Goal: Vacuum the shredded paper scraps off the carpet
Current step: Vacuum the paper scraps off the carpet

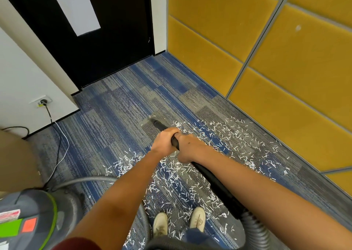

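Both hands grip the black wand (211, 180): the left hand (165, 141) curls over it nearer the nozzle, and the right hand (187, 149) wraps round it just behind, the two touching. On my feed the nozzle (156, 123) meets the blue-and-grey carpet (114, 105) just ahead of the hands, with a few scraps right beside it. White paper scraps (177, 185) lie thick under the wand and forearms and around two pale shoes (161, 224). They also spread in a band to the right, toward the yellow wall panels (285, 68).

At lower right the wand's near end joins a grey ribbed hose (255, 228). More grey hose curves across the lower left, by the vacuum (28, 217), a grey body with green trim and a red patch. I see a maroon sleeve (76, 244) at the bottom edge on the left arm.

On the white wall at left, a black plug sits in a socket (43, 102). Its cord (57, 154) drops to the carpet and trails toward the vacuum, with a thin white cable beside it. A black door (114, 49) with a pale panel closes the far end of the floor.
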Demonstrator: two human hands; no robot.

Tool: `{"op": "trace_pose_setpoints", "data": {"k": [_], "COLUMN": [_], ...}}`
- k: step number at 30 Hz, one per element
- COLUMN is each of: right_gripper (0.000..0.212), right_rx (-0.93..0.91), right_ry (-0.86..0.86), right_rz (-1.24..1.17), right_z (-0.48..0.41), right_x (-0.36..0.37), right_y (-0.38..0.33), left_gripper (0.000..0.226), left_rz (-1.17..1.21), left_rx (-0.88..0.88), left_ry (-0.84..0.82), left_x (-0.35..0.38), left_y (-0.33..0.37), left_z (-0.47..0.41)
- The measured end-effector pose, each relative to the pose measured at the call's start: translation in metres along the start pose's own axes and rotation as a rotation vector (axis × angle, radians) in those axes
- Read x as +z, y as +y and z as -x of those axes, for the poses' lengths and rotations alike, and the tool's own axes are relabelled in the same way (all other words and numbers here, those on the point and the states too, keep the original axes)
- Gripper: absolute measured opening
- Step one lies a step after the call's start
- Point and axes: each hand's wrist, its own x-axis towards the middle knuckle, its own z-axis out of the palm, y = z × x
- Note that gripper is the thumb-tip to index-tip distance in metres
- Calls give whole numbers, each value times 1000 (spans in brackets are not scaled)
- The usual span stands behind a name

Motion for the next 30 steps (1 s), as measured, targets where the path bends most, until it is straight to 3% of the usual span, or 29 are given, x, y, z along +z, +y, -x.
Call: {"op": "trace_pose_setpoints", "data": {"k": [7, 17, 30], "right_gripper": [66, 61, 59], "right_rx": [-5, 67, -11], "right_ry": [13, 61, 46], "right_rz": [-37, -81, -51], "right_z": [-14, -16, -25], "right_x": [3, 1, 11], "right_y": [-4, 18, -18], "left_gripper": [33, 28, 31], "left_rz": [9, 41, 17], "left_rx": [-42, 50, -63], "left_ry": [-10, -86, -37], "left_x": [-6, 13, -15], "left_y": [-9, 12, -20], "left_z": [-6, -27, -5]}}
